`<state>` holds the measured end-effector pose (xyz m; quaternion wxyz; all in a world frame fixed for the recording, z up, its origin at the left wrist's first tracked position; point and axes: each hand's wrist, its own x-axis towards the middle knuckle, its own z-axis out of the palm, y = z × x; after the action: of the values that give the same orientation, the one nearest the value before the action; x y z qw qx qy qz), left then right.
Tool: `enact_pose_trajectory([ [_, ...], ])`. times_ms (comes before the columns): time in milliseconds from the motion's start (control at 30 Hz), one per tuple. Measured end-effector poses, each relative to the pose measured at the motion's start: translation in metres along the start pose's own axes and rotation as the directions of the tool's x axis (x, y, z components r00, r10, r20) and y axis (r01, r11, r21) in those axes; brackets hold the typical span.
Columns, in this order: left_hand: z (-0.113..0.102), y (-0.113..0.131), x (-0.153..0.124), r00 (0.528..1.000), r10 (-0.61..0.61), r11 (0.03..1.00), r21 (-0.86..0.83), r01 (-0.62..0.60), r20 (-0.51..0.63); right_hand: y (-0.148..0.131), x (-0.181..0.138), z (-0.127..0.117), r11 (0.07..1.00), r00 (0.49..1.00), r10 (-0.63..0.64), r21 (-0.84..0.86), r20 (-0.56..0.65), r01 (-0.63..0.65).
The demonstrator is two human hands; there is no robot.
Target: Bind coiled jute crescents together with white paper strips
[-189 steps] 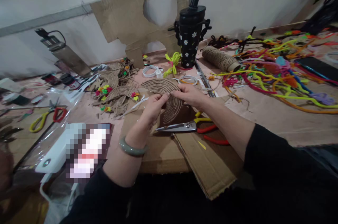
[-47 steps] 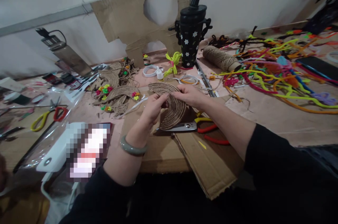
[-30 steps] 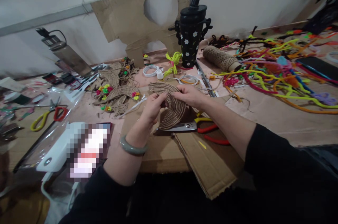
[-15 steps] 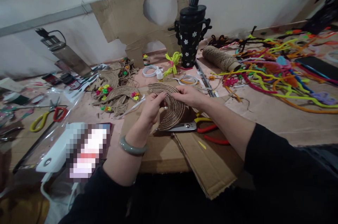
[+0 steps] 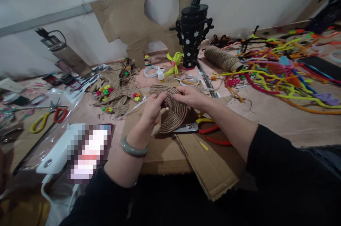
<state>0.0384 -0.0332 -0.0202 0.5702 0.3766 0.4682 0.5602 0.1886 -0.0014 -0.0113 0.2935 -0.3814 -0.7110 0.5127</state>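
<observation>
Both my hands hold a curved, arch-shaped piece wrapped in brown jute twine above a sheet of cardboard. My left hand, with a green bangle on the wrist, pinches the piece's inner edge. My right hand grips its upper right side, fingers curled over the twine. Scissors with yellow and red handles lie just below the piece on the cardboard.
Finished twine arches with coloured beads lie to the left. A black flowered tumbler, a twine spool and a heap of coloured pipe cleaners fill the right. Other scissors and a white device lie left.
The twine arch has been turned a little in my hands, its lower end now hanging lower over the scissors' blades. My hands stay in nearly the same place.
</observation>
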Motion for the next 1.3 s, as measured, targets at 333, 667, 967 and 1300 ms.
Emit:
enact_pose_trajectory([
  [333, -0.0025, 0.0007, 0.0021, 0.999, 0.037, 0.999, -0.017, -0.037, 0.004, 0.0007, -0.0009, 0.0001, 0.999, 1.000, 0.005, 0.038, 0.023, -0.006],
  [667, -0.0033, -0.0002, 0.0012, 0.999, 0.023, 1.000, -0.005, -0.023, 0.023, -0.0013, -0.0011, 0.0002, 0.999, 0.999, 0.019, 0.030, 0.034, -0.020],
  [967, -0.0039, -0.0020, 0.0027, 1.000, 0.011, 1.000, -0.006, -0.011, 0.025, -0.0020, -0.0007, -0.0004, 0.999, 0.999, 0.039, 0.034, 0.025, -0.040],
  [1300, -0.0063, -0.0017, 0.0050, 0.998, 0.055, 0.998, -0.044, -0.055, 0.013, -0.0027, -0.0021, 0.0012, 0.999, 0.999, 0.035, 0.038, 0.034, -0.036],
])
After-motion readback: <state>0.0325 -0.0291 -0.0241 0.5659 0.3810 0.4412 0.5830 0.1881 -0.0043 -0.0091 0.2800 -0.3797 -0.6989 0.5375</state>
